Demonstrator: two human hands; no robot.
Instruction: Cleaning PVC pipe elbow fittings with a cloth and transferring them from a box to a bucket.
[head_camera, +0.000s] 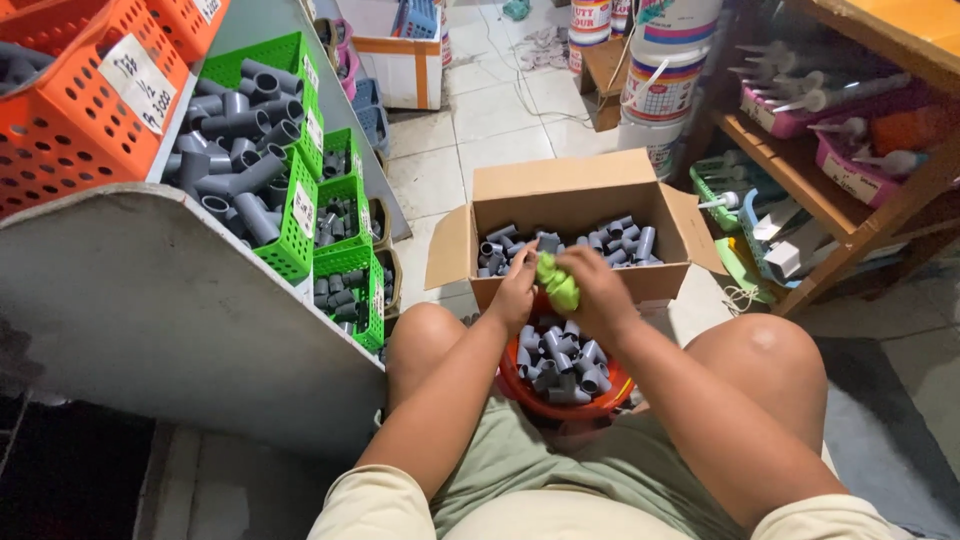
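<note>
Both my hands meet over a bright green cloth (558, 283). My left hand (517, 288) pinches its left side and my right hand (595, 285) is wrapped over its right side. What the cloth covers is hidden. Just below my hands, between my knees, an orange basket (605, 403) is filled with several small grey pipe fittings (560, 360). In front of it an open cardboard box (570, 195) holds more grey fittings (600, 245).
To my left a grey shelf unit (150, 300) carries green baskets (290, 230) of grey pipe elbows and orange baskets (80, 120). A wooden rack (830, 190) with pink trays stands at the right. Paint buckets (665, 80) sit behind the box on the tiled floor.
</note>
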